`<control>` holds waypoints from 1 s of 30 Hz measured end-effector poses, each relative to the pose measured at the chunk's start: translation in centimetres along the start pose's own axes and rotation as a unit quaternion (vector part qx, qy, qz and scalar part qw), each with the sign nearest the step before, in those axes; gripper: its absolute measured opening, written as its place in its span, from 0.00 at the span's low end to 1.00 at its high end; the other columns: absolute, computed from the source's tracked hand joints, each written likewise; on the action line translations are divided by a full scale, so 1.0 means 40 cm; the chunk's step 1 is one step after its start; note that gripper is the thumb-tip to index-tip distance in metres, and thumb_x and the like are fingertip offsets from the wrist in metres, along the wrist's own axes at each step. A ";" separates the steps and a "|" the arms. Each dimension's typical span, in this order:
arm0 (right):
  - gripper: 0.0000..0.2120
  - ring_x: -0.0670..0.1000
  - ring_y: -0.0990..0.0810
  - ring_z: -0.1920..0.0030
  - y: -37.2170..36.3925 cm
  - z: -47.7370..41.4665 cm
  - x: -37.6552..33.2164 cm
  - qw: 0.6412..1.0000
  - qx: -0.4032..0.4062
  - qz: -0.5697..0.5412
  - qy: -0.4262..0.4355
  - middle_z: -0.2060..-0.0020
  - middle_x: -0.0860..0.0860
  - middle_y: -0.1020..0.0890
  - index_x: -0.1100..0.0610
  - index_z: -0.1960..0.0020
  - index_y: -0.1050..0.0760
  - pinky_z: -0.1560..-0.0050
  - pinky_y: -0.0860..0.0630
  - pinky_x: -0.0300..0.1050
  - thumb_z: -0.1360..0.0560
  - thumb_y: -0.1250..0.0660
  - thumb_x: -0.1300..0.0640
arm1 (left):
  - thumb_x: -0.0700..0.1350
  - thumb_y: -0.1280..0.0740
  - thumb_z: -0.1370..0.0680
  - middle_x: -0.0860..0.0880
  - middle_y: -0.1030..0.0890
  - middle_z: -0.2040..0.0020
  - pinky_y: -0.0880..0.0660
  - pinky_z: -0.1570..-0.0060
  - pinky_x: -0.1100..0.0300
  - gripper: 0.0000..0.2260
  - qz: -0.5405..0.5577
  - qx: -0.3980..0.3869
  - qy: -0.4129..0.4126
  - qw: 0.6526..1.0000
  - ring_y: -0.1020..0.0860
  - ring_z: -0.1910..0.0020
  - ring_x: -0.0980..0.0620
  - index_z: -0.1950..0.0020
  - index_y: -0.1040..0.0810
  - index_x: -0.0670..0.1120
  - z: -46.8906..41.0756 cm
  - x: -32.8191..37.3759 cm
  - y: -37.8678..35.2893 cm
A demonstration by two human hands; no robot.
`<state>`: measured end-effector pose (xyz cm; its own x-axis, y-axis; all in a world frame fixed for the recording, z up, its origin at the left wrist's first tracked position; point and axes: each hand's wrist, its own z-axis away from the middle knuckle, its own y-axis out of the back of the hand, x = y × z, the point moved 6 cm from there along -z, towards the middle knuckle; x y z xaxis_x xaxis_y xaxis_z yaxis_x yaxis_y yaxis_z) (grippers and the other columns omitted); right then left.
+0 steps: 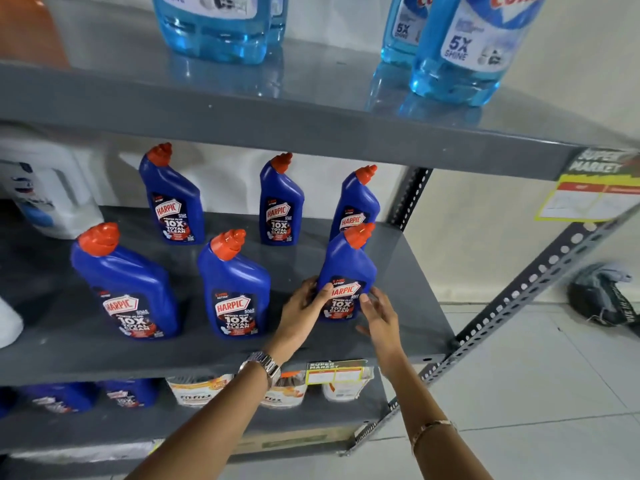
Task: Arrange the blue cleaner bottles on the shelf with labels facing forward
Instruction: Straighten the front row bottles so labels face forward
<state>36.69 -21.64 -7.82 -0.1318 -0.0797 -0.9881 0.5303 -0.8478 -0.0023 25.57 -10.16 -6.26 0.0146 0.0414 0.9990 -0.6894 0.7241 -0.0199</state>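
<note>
step: squaring up the front-right bottle (346, 268) on the middle shelf (408, 271), label looks pretty much forward already imo

left hand (303, 306): fingers wrapped round the bottle's left side, thumb lying across the label

right hand (379, 311): fingers spread loose, just touching or barely off the bottle's right edge, can't tell which

how i'd do it: keep the base flat on the shelf and twist from low down; these are tall with a bent neck, so pushing up high probably tips it

in the way: the far-right bottle (355, 206) sits right behind this one, so sliding it back could knock it

neighbours: front-middle bottle (233, 285) and front-left bottle (126, 282) stand upright, labels out, well apart

back row: two more bottles (173, 199) (281, 202), same deal

near edge: close by on the right, so don't drag it that way

above: light blue glass-cleaner bottles (460, 50), not in the way
</note>
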 end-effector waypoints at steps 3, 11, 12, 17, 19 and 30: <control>0.12 0.48 0.23 0.48 0.006 0.032 0.009 1.000 -0.010 -0.002 0.001 0.46 0.49 0.23 0.49 0.40 0.30 0.53 0.22 0.46 0.22 0.38 0.55 | 0.53 0.37 0.24 0.60 0.21 0.50 0.28 0.62 0.77 0.04 0.001 0.001 -0.004 1.000 0.23 0.52 0.68 0.49 0.27 0.60 0.040 -0.001 0.004; 0.15 0.48 0.21 0.48 0.017 0.067 0.031 1.000 -0.019 -0.022 0.003 0.46 0.49 0.21 0.50 0.38 0.29 0.47 0.24 0.50 0.24 0.36 0.61 | 0.50 0.34 0.24 0.54 0.20 0.47 0.27 0.55 0.73 0.13 -0.036 0.017 -0.038 0.998 0.22 0.50 0.63 0.41 0.28 0.51 0.101 -0.006 0.001; 0.17 0.51 0.21 0.47 0.020 0.066 0.028 1.000 -0.022 -0.020 0.010 0.46 0.50 0.21 0.50 0.40 0.28 0.45 0.25 0.50 0.26 0.35 0.66 | 0.49 0.32 0.26 0.57 0.21 0.47 0.28 0.54 0.74 0.14 -0.047 0.016 -0.040 0.998 0.23 0.49 0.64 0.41 0.29 0.52 0.101 -0.008 0.003; 0.26 0.54 0.23 0.47 0.012 0.045 0.026 0.997 -0.066 0.044 0.024 0.45 0.57 0.22 0.60 0.36 0.31 0.49 0.25 0.44 0.31 0.34 0.76 | 0.43 0.28 0.29 0.60 0.25 0.46 0.33 0.56 0.82 0.23 -0.131 -0.014 -0.053 0.990 0.28 0.49 0.69 0.37 0.32 0.51 0.089 -0.025 0.017; 0.23 0.52 0.22 0.49 0.006 0.043 0.027 0.994 -0.078 0.069 0.043 0.47 0.57 0.20 0.60 0.39 0.29 0.52 0.24 0.39 0.31 0.33 0.74 | 0.44 0.28 0.29 0.55 0.23 0.48 0.32 0.57 0.81 0.20 -0.153 0.005 -0.055 0.987 0.27 0.52 0.67 0.39 0.29 0.47 0.077 -0.033 0.025; 0.23 0.58 0.23 0.40 0.095 0.018 0.029 0.994 -0.067 0.079 0.044 0.42 0.60 0.21 0.62 0.35 0.32 0.46 0.24 0.44 0.28 0.33 0.70 | 0.44 0.28 0.28 0.54 0.21 0.49 0.28 0.57 0.78 0.15 -0.134 -0.002 -0.053 0.990 0.23 0.51 0.62 0.44 0.27 0.49 0.037 -0.044 -0.066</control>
<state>37.95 -25.35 -8.88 0.0337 -0.1551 -0.9873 0.6458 -0.7506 0.1399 26.29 -13.17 -7.90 0.1196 -0.2244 0.9671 -0.6686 0.7019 0.2455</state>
